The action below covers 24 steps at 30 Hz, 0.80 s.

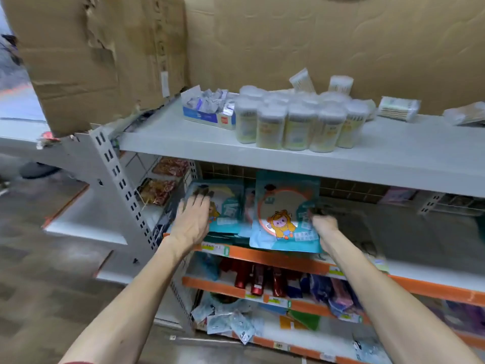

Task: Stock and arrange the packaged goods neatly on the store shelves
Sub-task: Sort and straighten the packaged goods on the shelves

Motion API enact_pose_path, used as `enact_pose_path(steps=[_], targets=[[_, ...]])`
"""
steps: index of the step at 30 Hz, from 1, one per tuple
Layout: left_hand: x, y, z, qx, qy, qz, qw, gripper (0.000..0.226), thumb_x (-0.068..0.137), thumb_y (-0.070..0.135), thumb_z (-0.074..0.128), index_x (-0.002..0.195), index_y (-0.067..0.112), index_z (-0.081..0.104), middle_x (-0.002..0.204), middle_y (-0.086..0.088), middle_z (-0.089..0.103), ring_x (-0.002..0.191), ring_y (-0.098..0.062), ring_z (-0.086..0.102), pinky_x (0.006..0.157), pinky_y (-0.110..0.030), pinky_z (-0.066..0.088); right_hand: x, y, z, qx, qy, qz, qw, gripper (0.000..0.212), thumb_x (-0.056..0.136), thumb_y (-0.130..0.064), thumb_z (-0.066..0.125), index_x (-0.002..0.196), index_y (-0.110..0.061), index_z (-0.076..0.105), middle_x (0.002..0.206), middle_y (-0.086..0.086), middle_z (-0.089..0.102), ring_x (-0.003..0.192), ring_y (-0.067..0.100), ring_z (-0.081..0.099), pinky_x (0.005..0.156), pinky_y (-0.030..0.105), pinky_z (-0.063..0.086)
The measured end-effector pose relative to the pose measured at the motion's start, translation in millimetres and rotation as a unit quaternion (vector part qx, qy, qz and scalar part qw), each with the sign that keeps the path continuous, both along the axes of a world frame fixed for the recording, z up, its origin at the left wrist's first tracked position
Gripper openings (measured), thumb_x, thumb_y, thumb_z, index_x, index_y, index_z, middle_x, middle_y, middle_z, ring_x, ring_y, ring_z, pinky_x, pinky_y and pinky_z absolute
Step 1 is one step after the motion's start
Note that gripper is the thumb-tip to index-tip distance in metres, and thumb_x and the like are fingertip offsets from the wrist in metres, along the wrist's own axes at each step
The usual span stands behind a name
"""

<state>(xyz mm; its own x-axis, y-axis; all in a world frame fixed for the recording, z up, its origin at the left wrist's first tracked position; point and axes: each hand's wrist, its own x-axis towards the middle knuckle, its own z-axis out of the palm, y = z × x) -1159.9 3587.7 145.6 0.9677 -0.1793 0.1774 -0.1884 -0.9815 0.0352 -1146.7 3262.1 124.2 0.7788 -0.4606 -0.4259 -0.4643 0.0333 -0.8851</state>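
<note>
Grey shelves (170, 137) stand against cardboard (288, 35). On the middle tier, the left hand (193, 219) presses flat, fingers straight, on the small pack (228, 206). The big pack (286, 214) stands upright just right of it, its right edge gripped by the curled fingers of the right hand (324, 227).

Teal cartoon-printed packets (284, 214) upright on the middle shelf (288, 261)

We see bare forearms down to the left hand (193, 219) and right hand (324, 224); a red sleeve (78, 362) edges the left arm.
</note>
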Motion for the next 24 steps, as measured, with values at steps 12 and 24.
enact_pose_path(steps=[12,24], targets=[[40.1,62.3,-4.7,-0.036,0.036,-0.001,0.999,0.082,0.085,0.005,0.054,0.154,0.018,0.012,0.161,-0.004,0.014,0.148,-0.025,0.011,0.116,-0.051,0.024,50.8,102.3,-8.1,0.013,0.014,0.041,0.999,0.028,0.095,-0.033,0.059,0.116,-0.014,0.057,0.107,0.01,0.067,0.092,0.026,0.068,0.084,0.043,0.058],[41.7,41.2,-6.8,-0.079,0.013,-0.067,0.995,0.087,0.077,-0.005,0.052,0.153,0.018,0.017,0.159,-0.005,0.02,0.148,-0.024,0.012,0.118,-0.049,0.022,60.0,59.4,-11.4,-0.182,0.023,0.014,0.983,0.022,0.101,-0.025,0.05,0.111,-0.006,0.055,0.099,0.013,0.063,0.074,0.021,0.06,0.058,0.029,0.05]])
